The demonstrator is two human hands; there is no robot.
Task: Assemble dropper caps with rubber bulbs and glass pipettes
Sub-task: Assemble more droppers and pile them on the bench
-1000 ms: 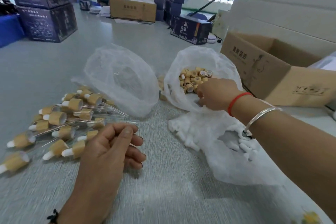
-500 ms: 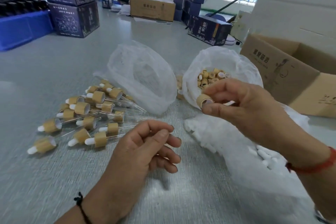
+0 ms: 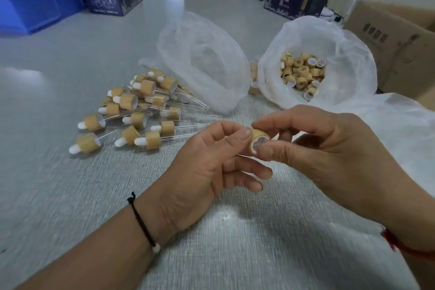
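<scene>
My right hand (image 3: 329,153) pinches a bamboo-coloured dropper cap (image 3: 259,140) between thumb and forefinger, its white-lined opening turned toward me. My left hand (image 3: 211,167) meets it from the left, thumb and fingertips touching the cap's far end; whether it holds anything of its own is hidden. A pile of assembled droppers (image 3: 138,110), with white bulbs and glass pipettes, lies on the table to the left. A plastic bag of loose caps (image 3: 302,73) sits open behind my hands.
An empty-looking clear bag (image 3: 202,59) lies between the pile and the cap bag. More white plastic (image 3: 400,129) spreads at the right. An open cardboard box (image 3: 395,42) stands at the right edge; dark boxes and a blue bin (image 3: 40,7) stand further back.
My right hand carried a cap from the bag down to the middle. My left hand rose off the table and closed in on the cap. The view tilted downward.
</scene>
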